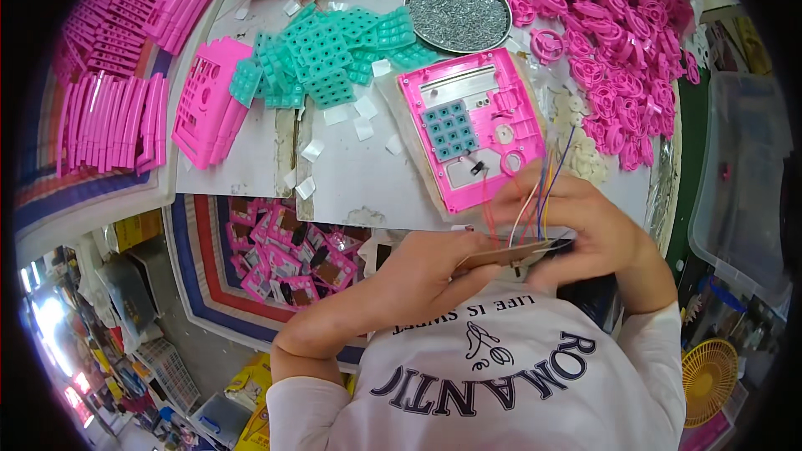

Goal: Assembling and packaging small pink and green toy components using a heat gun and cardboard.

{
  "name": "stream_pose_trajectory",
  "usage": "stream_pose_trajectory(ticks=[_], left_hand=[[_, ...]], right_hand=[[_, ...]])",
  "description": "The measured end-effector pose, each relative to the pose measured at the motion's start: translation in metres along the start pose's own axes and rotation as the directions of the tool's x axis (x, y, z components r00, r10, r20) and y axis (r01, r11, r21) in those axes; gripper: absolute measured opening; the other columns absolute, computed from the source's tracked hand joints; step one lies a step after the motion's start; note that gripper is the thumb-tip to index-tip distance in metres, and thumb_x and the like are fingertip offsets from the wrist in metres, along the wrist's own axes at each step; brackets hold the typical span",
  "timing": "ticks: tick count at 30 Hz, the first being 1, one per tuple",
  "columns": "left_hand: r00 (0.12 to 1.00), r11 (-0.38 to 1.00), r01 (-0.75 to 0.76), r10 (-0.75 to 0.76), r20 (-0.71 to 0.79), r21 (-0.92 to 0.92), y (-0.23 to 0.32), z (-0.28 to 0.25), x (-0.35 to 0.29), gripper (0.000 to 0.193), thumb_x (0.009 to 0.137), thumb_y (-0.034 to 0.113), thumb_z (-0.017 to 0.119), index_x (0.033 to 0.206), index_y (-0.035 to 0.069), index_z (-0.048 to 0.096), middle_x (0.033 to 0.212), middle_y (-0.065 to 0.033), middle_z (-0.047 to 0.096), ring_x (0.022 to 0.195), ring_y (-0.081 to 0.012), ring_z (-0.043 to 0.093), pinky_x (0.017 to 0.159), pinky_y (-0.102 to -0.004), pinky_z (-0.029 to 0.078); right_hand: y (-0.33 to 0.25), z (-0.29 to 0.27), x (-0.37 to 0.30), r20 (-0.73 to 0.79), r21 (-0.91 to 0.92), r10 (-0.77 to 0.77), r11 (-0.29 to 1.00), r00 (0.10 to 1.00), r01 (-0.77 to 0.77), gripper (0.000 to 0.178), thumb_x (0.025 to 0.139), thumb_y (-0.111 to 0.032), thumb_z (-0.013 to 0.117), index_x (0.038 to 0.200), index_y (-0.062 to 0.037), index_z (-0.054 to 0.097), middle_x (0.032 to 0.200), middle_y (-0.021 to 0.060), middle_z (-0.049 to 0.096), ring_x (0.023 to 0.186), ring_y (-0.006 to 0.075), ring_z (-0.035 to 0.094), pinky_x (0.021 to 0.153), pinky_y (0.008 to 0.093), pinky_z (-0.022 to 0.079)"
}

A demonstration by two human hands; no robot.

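Left hand [434, 266] pinches a thin brown board [506, 254] near its left end, thumb on the near side, grip narrow. Board sits just in front of the chest, off the near edge of the bench [351, 188], held close to level. Right hand [576, 215] is at the board's right end, among the wires, fingers curled and motion-blurred; can't tell if it grips anything.

Loose wires [523, 217] in red, white, yellow and blue stand up from the board, the blue one reaching highest. Pink housing [523, 90] lies on the bench just beyond the hands, teal keypad [449, 129] seated in it, small black part [478, 169] near its lower end. Thin red leads run close to the housing's lower edge; whether they join it is unclear.

Handling, as judged: best to hold the board by its edges, left hand steady, while the right sorts wires one at a time. Light pull only, since joints could tear. Slack looks worth keeping, as the housing is so near and wires could snag on its rim. Wires are better fanned out than bunched, so none gets trapped under the board.
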State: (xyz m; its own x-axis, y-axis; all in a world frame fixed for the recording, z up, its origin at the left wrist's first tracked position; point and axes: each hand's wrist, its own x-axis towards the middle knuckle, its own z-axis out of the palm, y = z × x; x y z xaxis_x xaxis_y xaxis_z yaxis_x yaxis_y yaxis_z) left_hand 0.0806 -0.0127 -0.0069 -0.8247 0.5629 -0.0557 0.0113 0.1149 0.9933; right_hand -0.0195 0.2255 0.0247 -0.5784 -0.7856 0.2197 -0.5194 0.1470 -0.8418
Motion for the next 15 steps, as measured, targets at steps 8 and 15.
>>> stream_pose_trajectory(ticks=[8, 15], left_hand=[[0.935, 0.461, 0.248, -0.343, 0.087, -0.852, -0.007, 0.006, -0.004, 0.071, 0.107, 0.023, 0.050, 0.164, 0.007, 0.011, 0.156, -0.0236, 0.037, 0.106, -0.0266, 0.069, 0.071, -0.0322, 0.061], [0.941, 0.456, 0.250, -0.322, 0.103, -0.854, -0.022, 0.015, 0.000, 0.082, 0.104, 0.022, 0.057, 0.166, 0.008, 0.005, 0.160, -0.0226, 0.035, 0.124, -0.0300, 0.060, 0.090, -0.0388, 0.059]], right_hand=[[0.058, -0.002, 0.056, 0.074, 0.302, 0.413, 0.858, 0.908, -0.415, 0.019, 0.095, -0.010, 0.070, 0.109, 0.0032, 0.068, 0.095, 0.0053, 0.073, 0.083, 0.0077, 0.064, 0.073, 0.0278, 0.055], [0.072, 0.000, 0.082, 0.138, 0.028, 0.432, 0.898, 0.891, -0.440, 0.027, 0.091, -0.009, 0.071, 0.116, 0.0011, 0.068, 0.091, 0.0124, 0.073, 0.081, 0.0158, 0.069, 0.073, 0.0322, 0.055]])
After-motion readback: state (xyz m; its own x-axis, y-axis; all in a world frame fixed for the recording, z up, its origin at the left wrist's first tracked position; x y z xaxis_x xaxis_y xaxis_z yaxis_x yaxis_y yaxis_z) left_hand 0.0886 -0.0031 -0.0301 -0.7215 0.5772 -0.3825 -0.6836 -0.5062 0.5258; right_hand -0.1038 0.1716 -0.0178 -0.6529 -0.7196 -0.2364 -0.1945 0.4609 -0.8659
